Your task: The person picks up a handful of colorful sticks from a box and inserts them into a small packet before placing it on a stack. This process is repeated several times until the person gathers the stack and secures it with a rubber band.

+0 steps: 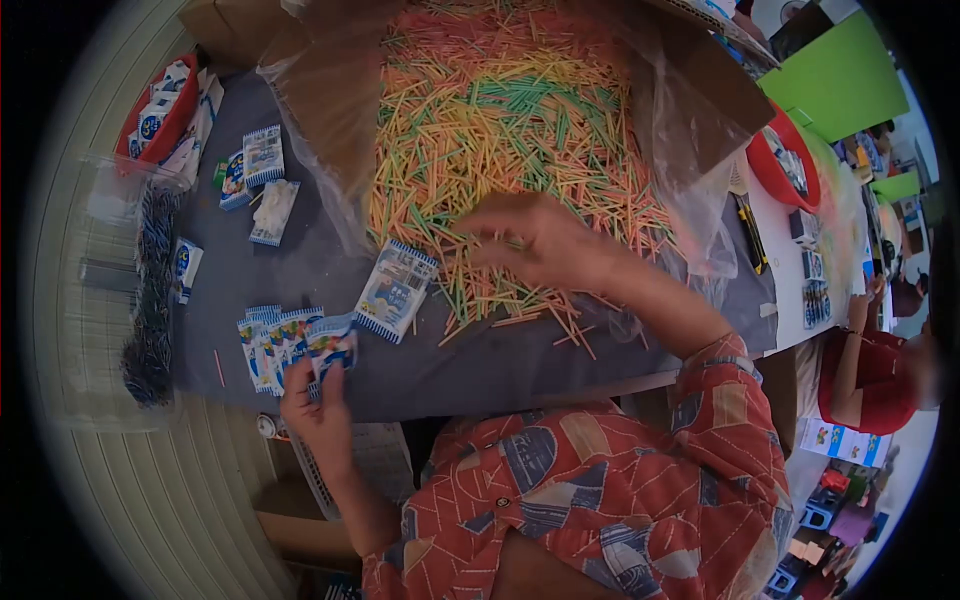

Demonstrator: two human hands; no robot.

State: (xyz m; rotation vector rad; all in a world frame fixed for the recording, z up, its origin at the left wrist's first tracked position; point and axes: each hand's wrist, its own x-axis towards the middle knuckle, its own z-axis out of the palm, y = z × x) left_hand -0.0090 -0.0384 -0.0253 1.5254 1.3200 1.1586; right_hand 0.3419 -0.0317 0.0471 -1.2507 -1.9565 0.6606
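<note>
Two poses: left hand (pixel 318 405), pinch grip on packet (pixel 332 338); right hand (pixel 540 240), half-curled over sticks (pixel 475 155), grip unclear.

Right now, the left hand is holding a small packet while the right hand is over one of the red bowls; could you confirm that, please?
Not quite: the head view shows the right hand over the coloured sticks instead. The left hand is indeed holding a small packet.
</note>
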